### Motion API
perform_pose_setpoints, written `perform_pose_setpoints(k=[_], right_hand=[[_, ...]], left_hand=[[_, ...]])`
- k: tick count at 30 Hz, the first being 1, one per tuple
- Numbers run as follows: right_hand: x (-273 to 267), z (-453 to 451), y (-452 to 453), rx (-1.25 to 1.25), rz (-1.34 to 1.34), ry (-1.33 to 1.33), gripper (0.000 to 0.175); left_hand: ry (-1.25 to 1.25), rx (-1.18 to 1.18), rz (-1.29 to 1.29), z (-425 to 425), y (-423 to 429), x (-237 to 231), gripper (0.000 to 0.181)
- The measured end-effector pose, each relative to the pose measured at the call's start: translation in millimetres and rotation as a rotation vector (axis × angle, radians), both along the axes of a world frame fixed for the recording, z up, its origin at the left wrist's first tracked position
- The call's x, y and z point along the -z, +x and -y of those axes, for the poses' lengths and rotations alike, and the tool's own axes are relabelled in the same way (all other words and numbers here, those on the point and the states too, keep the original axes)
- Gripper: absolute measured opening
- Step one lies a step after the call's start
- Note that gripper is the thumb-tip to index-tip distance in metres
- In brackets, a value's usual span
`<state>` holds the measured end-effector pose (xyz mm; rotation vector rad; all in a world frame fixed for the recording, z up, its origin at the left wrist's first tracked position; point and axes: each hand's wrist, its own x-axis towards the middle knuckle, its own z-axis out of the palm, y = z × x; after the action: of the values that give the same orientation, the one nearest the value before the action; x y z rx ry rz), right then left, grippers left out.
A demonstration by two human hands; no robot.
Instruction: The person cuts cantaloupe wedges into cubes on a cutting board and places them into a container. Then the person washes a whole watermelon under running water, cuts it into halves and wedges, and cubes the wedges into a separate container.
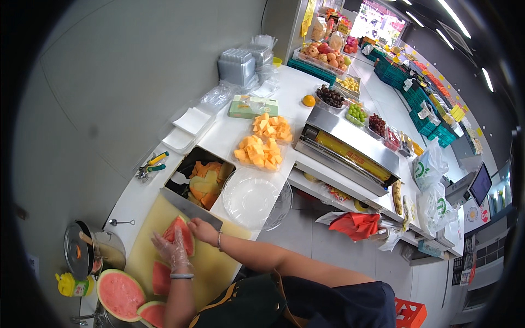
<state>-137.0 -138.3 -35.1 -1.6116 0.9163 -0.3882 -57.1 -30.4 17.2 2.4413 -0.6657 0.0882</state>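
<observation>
My left hand (169, 249), in a clear plastic glove, holds a watermelon wedge (188, 240) on the yellow cutting board (213, 266). At the wedge's rind edge, the bare fingers of my right hand (204, 232) are curled; what they grip is hidden. A flat grey metal strip or blade (205, 217) lies just beyond that hand, along the board's end. Near my left wrist rests another watermelon piece (161, 278). A cut watermelon half (120, 294) and a smaller wedge (152, 313) are at the lower left.
Beyond the board is a bin opening (172, 168) holding melon peels (205, 184). Plastic lids (250, 197) overhang the counter edge beside trays of orange melon cubes (258, 152). Peelers (154, 166), a steel pot (108, 248) and a yellow-lidded container (74, 284) stand along the wall.
</observation>
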Motion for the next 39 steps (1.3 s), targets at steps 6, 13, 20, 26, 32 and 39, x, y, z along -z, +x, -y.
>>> perform_pose_setpoints(k=[6, 13, 20, 26, 32, 39], right_hand=[[-28.6, -4.2, 17.1, -0.136, -0.044, 0.515, 0.069], [-40.0, -6.5, 5.3, -0.133, 0.082, 0.565, 0.085], [-106.4, 39.8, -65.0, -0.054, 0.337, 0.055, 0.052], [-140.5, 112.0, -156.4, 0.178, 0.246, 0.061, 0.042], [-91.1, 139.9, -193.0, 0.279, 0.244, -0.021, 0.037], [-109.5, 149.6, -214.4, 0.159, -0.246, -0.163, 0.043]], left_hand=[[-0.708, 0.029, -0.7, -0.6, 9.9, 17.5, 0.084], [-0.772, 0.15, -0.829, -18.0, 15.1, 20.3, 0.073], [-0.957, 0.338, -0.847, 50.9, -46.5, -48.6, 0.073], [-0.882, 0.546, -0.81, 140.5, -115.9, -65.9, 0.066], [-0.869, 0.582, -0.892, 175.1, -148.5, -11.7, 0.067], [-0.497, 0.604, -0.67, 177.6, -131.1, 22.5, 0.052]])
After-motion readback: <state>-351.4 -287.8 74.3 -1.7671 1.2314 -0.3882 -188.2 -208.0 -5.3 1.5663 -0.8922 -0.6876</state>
